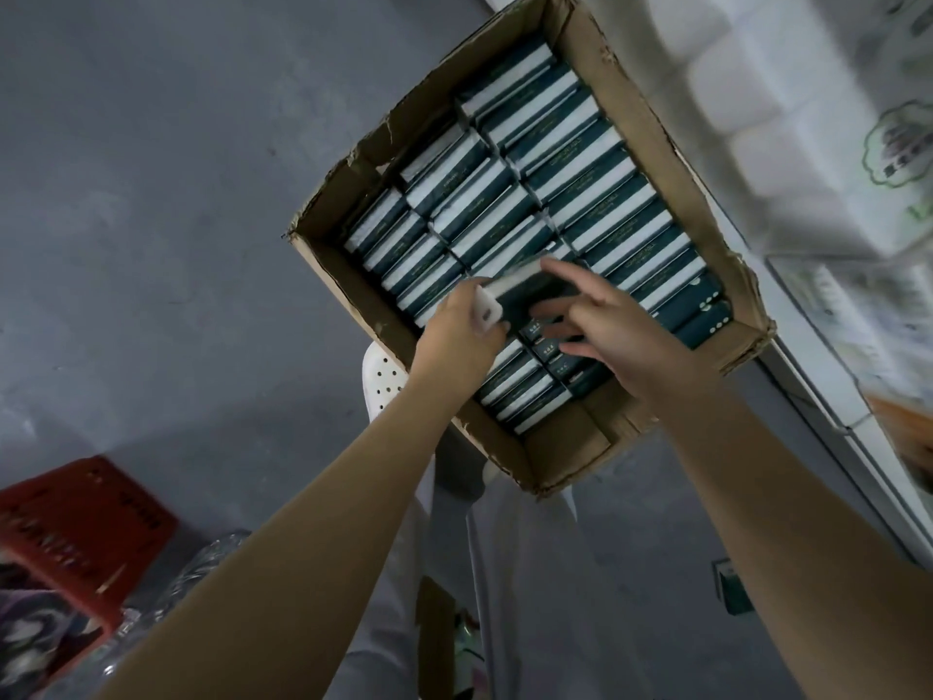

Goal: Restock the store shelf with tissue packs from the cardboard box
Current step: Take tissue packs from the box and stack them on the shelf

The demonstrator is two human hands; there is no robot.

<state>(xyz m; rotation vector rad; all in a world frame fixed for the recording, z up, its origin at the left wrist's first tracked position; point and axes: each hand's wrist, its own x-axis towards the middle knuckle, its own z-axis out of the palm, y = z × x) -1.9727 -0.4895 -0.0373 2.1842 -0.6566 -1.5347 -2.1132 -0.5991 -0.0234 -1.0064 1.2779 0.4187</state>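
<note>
An open cardboard box (pixel 651 144) sits on a white plastic stool (pixel 383 381) and is filled with rows of dark green and white tissue packs (pixel 570 159). My left hand (pixel 454 341) grips one tissue pack (pixel 525 290) at its left end, lifted slightly above the rows near the box's front. My right hand (pixel 621 336) is at the pack's right end, fingers spread and lightly curved around it; motion blur hides how firmly they hold.
The store shelf (pixel 828 159) with white wrapped paper goods runs along the right side. A red plastic crate (pixel 75 522) and clear crumpled plastic (pixel 202 563) lie at the lower left on the grey floor. A small green pack (pixel 732 588) lies on the floor at lower right.
</note>
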